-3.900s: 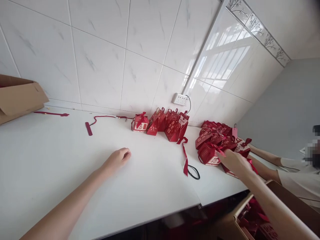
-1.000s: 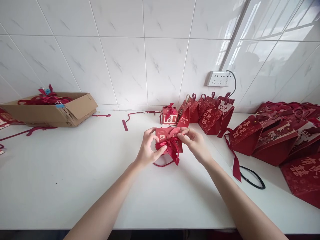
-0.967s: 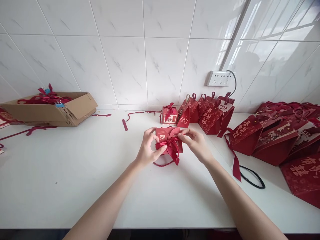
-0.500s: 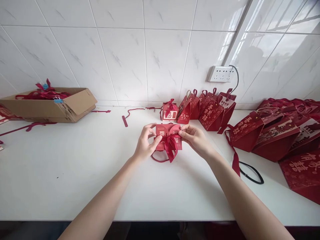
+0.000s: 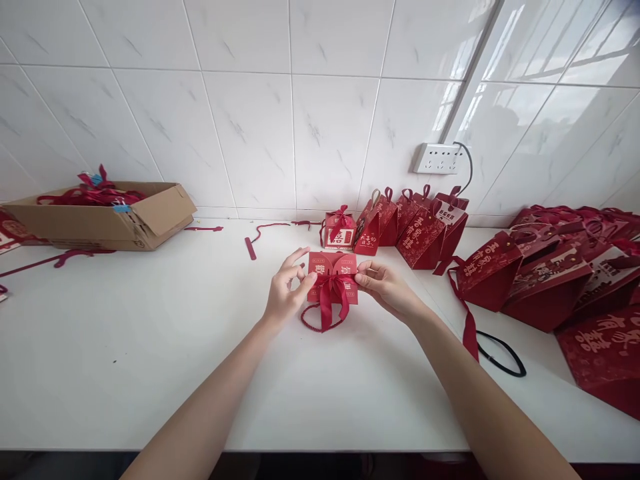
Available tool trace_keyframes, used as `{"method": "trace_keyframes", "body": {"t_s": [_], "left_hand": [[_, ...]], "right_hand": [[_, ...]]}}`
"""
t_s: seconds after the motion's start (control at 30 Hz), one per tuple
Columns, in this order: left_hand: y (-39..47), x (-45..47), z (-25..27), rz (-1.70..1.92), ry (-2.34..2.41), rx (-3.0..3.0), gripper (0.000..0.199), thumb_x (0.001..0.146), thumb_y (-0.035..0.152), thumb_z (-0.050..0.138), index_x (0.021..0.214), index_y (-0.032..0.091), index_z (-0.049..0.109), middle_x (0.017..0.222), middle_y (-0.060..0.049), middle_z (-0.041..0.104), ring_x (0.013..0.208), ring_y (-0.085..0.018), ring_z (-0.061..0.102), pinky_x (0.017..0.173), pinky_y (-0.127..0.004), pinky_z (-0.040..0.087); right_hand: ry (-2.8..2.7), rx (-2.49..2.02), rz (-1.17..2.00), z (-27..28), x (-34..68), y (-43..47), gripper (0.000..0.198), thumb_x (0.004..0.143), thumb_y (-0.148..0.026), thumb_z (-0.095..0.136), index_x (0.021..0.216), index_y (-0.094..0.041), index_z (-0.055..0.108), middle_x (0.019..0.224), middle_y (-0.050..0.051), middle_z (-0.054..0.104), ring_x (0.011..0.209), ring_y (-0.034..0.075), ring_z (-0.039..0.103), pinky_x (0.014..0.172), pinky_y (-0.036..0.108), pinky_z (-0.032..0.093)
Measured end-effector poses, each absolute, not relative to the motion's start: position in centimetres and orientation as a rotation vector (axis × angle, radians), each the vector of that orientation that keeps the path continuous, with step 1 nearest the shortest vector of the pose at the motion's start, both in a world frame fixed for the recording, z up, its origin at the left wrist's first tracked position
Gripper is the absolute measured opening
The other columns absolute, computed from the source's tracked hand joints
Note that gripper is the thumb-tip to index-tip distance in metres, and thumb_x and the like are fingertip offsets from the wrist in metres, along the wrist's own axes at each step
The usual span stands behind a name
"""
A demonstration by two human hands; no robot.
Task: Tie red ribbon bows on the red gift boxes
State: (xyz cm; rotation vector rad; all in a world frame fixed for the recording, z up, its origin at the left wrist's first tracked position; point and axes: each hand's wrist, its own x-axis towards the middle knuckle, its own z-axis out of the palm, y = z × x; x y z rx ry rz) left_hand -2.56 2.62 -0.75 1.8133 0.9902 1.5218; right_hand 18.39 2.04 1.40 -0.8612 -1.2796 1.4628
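Observation:
A small red gift box (image 5: 317, 261) with gold characters sits on the white table in front of me, a dark red ribbon (image 5: 332, 287) tied across it in a bow. The two ribbon tails hang down over the near side. Below them a twisted red cord handle (image 5: 311, 327) loops onto the table. At the box's left edge, my left hand (image 5: 287, 288) pinches the ribbon between thumb and finger, its other fingers curled above. My right hand (image 5: 386, 287) is closed on the ribbon at the right edge. The fingertips partly hide the ribbon's ends.
Behind stands a finished-looking small box (image 5: 340, 233) with a bow, beside several red peaked boxes (image 5: 423, 237). More peaked boxes (image 5: 547, 287) crowd the right. A cardboard box (image 5: 95, 227) of ribbons is at left. A black loop (image 5: 500, 353) and loose ribbon (image 5: 470, 330) lie right.
The bow's tails have shifted left and now hang further apart. Both hands remain at the box's sides with slight finger movement. The camera view has tilted up a little.

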Motion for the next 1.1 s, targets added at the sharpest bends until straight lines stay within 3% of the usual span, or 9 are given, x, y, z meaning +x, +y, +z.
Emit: {"method": "trace_keyframes", "body": {"t_s": [0.1,0.3,0.43,0.7,1.0,1.1], "left_hand": [[2.5,-2.6,-0.4,1.505,0.924,1.748,0.039,0.08,0.036,0.059,0.053,0.02,0.035,0.131,-0.01,0.054,0.128,-0.03,0.044,0.098,-0.047,0.043],[2.5,-2.4,-0.2,1.563,1.032,1.704,0.034,0.079,0.039,0.059,0.057,0.019,0.043,0.117,-0.011,0.061,0.116,-0.025,0.054,0.083,-0.036,0.052],[2.7,-2.2,-0.4,1.602,1.07,1.703,0.032,0.08,0.039,0.058,0.06,0.019,0.042,0.11,-0.008,0.063,0.111,-0.022,0.056,0.085,-0.033,0.051],[2.8,-2.1,-0.3,1.555,1.097,1.592,0.032,0.082,0.041,0.056,0.062,0.019,0.044,0.12,-0.008,0.061,0.11,-0.022,0.058,0.088,-0.034,0.049],[2.8,-2.0,-0.4,1.556,1.166,1.71,0.027,0.086,0.04,0.047,0.068,0.02,0.043,0.119,-0.008,0.059,0.097,-0.018,0.06,0.077,-0.03,0.048],[2.9,-2.0,-0.5,1.557,1.129,1.672,0.03,0.085,0.039,0.049,0.064,0.02,0.04,0.116,-0.007,0.059,0.101,-0.019,0.058,0.083,-0.031,0.047]], "right_hand": [[-1.308,-0.87,1.458,1.4,18.3,2.0,0.032,0.061,-0.036,0.081,0.072,-0.018,0.057,0.073,-0.002,0.063,0.07,0.013,0.06,0.081,0.035,0.046],[-1.183,-0.881,1.487,1.2,18.1,2.0,0.035,0.057,-0.035,0.083,0.071,-0.018,0.056,0.071,-0.003,0.062,0.069,0.011,0.059,0.078,0.033,0.047],[-1.106,-0.872,1.49,0.9,18.1,2.2,0.035,0.055,-0.032,0.084,0.071,-0.018,0.057,0.071,-0.003,0.061,0.068,0.011,0.058,0.077,0.033,0.047],[-1.033,-0.849,1.535,0.4,17.8,2.4,0.035,0.056,-0.031,0.084,0.073,-0.018,0.056,0.073,-0.002,0.061,0.071,0.013,0.058,0.078,0.035,0.047],[-1.038,-0.835,1.519,0.5,17.7,2.5,0.042,0.051,-0.033,0.086,0.067,-0.018,0.051,0.069,-0.002,0.06,0.07,0.013,0.059,0.074,0.035,0.049],[-1.055,-0.864,1.506,0.5,17.8,2.5,0.041,0.053,-0.035,0.085,0.067,-0.018,0.051,0.071,-0.002,0.06,0.071,0.013,0.059,0.074,0.034,0.049]]}}
